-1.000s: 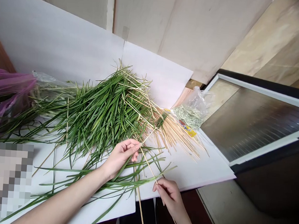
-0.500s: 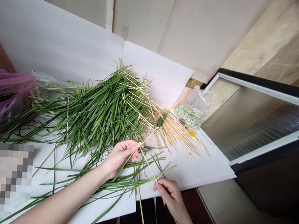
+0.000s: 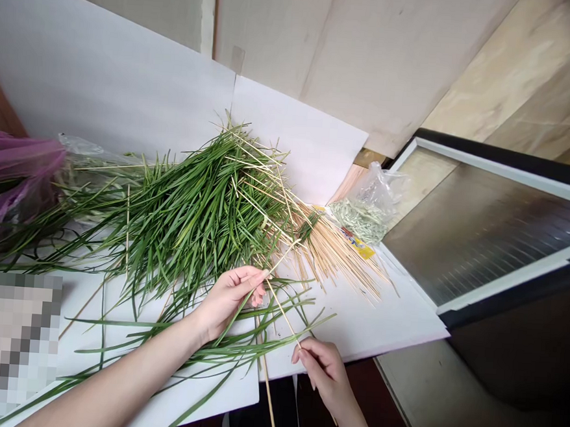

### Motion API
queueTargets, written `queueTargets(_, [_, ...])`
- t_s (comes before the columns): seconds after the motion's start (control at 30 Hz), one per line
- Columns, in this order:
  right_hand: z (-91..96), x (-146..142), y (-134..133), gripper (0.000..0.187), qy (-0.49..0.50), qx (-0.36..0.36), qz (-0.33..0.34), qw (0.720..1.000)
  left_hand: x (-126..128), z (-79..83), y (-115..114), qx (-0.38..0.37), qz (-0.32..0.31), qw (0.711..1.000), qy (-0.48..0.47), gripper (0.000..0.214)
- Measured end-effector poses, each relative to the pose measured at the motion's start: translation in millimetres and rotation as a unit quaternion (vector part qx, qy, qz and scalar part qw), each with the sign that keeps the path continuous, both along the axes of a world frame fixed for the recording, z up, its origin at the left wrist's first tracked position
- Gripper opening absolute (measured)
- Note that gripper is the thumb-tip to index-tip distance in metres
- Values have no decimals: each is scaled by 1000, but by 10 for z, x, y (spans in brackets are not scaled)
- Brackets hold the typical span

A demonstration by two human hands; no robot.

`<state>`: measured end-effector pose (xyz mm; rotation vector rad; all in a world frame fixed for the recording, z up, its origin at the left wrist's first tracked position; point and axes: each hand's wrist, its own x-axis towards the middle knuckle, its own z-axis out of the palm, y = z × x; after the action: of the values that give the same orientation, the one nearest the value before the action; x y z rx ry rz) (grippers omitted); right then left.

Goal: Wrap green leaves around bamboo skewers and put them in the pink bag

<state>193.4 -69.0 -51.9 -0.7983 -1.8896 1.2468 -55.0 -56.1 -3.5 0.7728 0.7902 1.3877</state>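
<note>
My left hand (image 3: 240, 295) is closed in a pinch, with a garlic chive (image 3: 284, 258) between thumb and fingers; its pale end points up and right, and a green blade hangs beneath the hand. Lower right, my right hand (image 3: 320, 369) pinches a thin bamboo skewer (image 3: 282, 313), whose other end reaches up to my left fingertips and meets the chive there. Whether the tip has pierced the chive I cannot tell. Behind my hands lies a big heap of garlic chives (image 3: 197, 214). Loose chive blades (image 3: 241, 352) lie around my left forearm.
Many bamboo skewers (image 3: 335, 253) are spread right of the heap, beside a clear bag of pale green strands (image 3: 363, 212). A purple bag (image 3: 19, 169) sits at far left. One skewer (image 3: 268, 394) overhangs the front edge of the white table (image 3: 379, 331). A framed glass panel (image 3: 499, 222) stands right.
Both hands keep almost the same place and grip. The chive's pale end has tilted very slightly; the view has shifted a little.
</note>
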Motion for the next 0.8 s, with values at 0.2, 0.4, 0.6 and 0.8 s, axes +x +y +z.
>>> queueTargets(0.2, [6, -5, 2, 34, -9, 1, -4, 1000, -1, 14, 7, 4, -2, 1000, -1, 29])
queueTargets(0.4, [2, 8, -8, 39, -20, 1, -8, 1000, -7, 28, -9, -5, 1, 1000, -6, 28])
queueTargets(0.6, [4, 0, -8, 42, -27, 0, -13, 1000, 24, 25, -13, 2, 1, 1000, 5, 29])
queueTargets(0.8, [10, -9, 6, 38, -13, 7, -5, 1000, 22, 7, 5, -2, 4, 1000, -5, 28])
